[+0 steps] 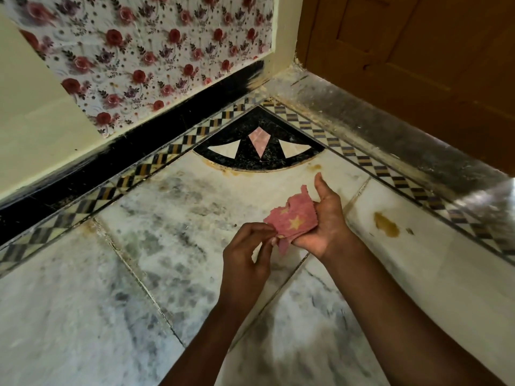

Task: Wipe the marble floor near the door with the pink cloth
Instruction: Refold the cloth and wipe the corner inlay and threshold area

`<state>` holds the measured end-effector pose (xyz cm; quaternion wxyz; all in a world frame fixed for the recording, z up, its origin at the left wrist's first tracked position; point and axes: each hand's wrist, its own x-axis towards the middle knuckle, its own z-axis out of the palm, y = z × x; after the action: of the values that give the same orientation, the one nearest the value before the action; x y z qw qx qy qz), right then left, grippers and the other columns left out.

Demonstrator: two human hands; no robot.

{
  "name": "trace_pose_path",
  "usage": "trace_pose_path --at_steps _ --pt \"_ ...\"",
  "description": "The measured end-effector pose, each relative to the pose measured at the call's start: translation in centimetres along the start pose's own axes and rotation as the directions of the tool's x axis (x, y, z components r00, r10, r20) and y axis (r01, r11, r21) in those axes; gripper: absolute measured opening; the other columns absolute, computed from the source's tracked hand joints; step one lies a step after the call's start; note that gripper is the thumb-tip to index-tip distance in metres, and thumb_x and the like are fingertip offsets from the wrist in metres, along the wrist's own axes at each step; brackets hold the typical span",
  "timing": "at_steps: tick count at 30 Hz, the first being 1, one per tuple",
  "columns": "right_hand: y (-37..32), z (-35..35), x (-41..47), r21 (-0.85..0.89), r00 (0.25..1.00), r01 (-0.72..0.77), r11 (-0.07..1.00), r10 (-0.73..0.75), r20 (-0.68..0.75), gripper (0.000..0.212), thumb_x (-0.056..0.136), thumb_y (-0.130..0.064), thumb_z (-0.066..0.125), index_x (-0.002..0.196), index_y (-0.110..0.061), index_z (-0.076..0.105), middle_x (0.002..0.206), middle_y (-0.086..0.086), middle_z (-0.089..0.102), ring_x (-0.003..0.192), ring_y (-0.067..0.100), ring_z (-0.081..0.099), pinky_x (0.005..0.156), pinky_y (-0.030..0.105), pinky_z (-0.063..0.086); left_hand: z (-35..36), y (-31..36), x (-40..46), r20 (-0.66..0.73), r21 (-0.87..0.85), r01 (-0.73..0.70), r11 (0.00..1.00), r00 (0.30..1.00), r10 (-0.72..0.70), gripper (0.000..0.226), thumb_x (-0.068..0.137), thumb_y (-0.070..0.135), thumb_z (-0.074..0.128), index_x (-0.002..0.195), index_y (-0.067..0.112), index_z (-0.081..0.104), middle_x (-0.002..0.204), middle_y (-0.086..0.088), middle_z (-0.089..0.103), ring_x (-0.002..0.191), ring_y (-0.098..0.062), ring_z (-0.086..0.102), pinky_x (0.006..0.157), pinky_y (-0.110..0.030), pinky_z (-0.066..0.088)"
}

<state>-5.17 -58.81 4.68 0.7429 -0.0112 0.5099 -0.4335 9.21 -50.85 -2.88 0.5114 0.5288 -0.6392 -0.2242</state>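
The pink cloth [292, 218] was held above the marble floor [172, 218], near the door [418, 51], not yet touching it. Being small and bunched, it could slip or smear the yellow stain [386, 224]. The right hand [326, 218] cradled it half-closed; the left hand [248, 252] pinched its lower edge.

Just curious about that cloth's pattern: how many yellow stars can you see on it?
2 on the pink cloth: one whole star near its middle, one partly folded star up-left of it. Folds and both hands may hide more.
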Motion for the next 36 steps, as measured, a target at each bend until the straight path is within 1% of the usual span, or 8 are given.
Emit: trace_pose_path --at_steps 4,9,15,20,24,27,33,36 --pt "0.1 -0.9 0.7 -0.195 0.998 -0.068 0.978 0.065 -0.024 0.067 0.088 -0.071 0.069 0.115 -0.011 0.056 0.098 0.019 0.065 0.074 0.035 0.07 0.082 0.046 0.053 -1.0 1.0 1.7 0.076 0.003 0.057 0.998 0.995 -0.058 0.014 0.108 0.005 0.059 0.106 0.011 0.071 0.094 0.01 0.073 0.088 -0.006 0.071 0.077 -0.026 0.057" --pt "1.3 -2.2 1.1 -0.637 0.996 -0.023 0.771 -0.034 -0.077 0.079 0.09 -0.091 0.038 0.105 -0.023 0.074 0.124 0.018 0.073 0.116 0.038 0.067 0.105 0.052 0.048 -3.5 4.2 7.2 0.338 0.107 -0.042 0.993 0.941 0.004 0.009 0.097 0.017 0.058 0.098 0.011 0.065 0.081 0.008 0.068 0.069 -0.001 0.064 0.062 -0.031 0.056" --pt "2.2 -2.9 0.7 -0.517 0.928 0.284 0.808 -0.095 0.361 0.094 0.084 -0.088 0.018 0.141 -0.031 0.066 0.139 0.001 0.073 0.138 0.026 0.063 0.119 0.056 0.044 -4.6 5.6 14.3 0.571 0.224 -0.155 0.962 0.821 -0.001 0.028 0.093 -0.01 0.061 0.092 0.016 0.069 0.088 0.0 0.074 0.083 -0.006 0.071 0.074 -0.033 0.059" --pt "3.4 -2.3 0.9 -0.585 0.816 0.569 0.578 -0.312 0.486 0.014 0.098 -0.016 0.074 0.104 -0.003 0.077 0.094 0.027 0.077 0.081 0.017 0.077 0.077 0.031 0.063 -4.2 4.3 18.3 0.655 0.343 -0.231 0.911 0.754 -0.056 0.028 0.093 -0.009 0.059 0.095 0.016 0.072 0.094 -0.002 0.075 0.091 -0.012 0.07 0.082 -0.042 0.06" --pt "3.3 -2.3 1.5 -0.613 0.835 0.551 0.567 -0.368 0.41 0.021 0.101 -0.018 0.073 0.096 0.002 0.077 0.085 0.03 0.071 0.079 0.029 0.068 0.08 0.044 0.055 -4.4 0.4 18.1 0.503 0.426 -0.154 0.891 0.86 -0.092 0.022 0.094 0.005 0.064 0.101 0.023 0.074 0.1 0.003 0.077 0.092 -0.019 0.072 0.083 -0.044 0.061" --pt "2.9 -2.6 1.3 -0.624 0.837 0.538 0.568 -0.45 0.312 0.019 0.097 -0.01 0.077 0.081 -0.016 0.086 0.086 0.011 0.079 0.084 0.024 0.072 0.086 0.044 0.057 -3.5 -1.7 13.0 0.134 0.151 0.343 0.927 0.922 -0.363 0.016 0.108 0.024 0.06 0.108 0.013 0.071 0.105 -0.002 0.076 0.093 -0.019 0.072 0.089 -0.042 0.06" --pt "1.4 -4.2 -0.3 -0.446 0.878 0.479 0.756 -0.419 0.234 0.008 0.096 -0.006 0.074 0.098 -0.004 0.081 0.09 0.015 0.079 0.078 0.025 0.075 0.072 0.038 0.063 -1.5 1.3 1.7 0.272 -0.288 0.938 0.191 0.271 -0.923 0.068 0.108 0.067 0.035 0.112 0.011 0.072 0.097 -0.012 0.079 0.087 -0.026 0.069 0.076 -0.035 0.045" --pt "0.5 -5.1 -0.9 -0.367 0.88 0.47 0.803 -0.393 0.266 0.014 0.095 0.002 0.07 0.107 0.003 0.077 0.093 0.017 0.08 0.08 0.023 0.078 0.064 0.033 0.064 -0.3 2.1 0.1 0.526 -0.341 0.94 -0.015 0.177 -0.832 0.087 0.099 0.084 0.024 0.125 0.016 0.071 0.107 -0.019 0.082 0.102 -0.035 0.076 0.102 -0.044 0.047"
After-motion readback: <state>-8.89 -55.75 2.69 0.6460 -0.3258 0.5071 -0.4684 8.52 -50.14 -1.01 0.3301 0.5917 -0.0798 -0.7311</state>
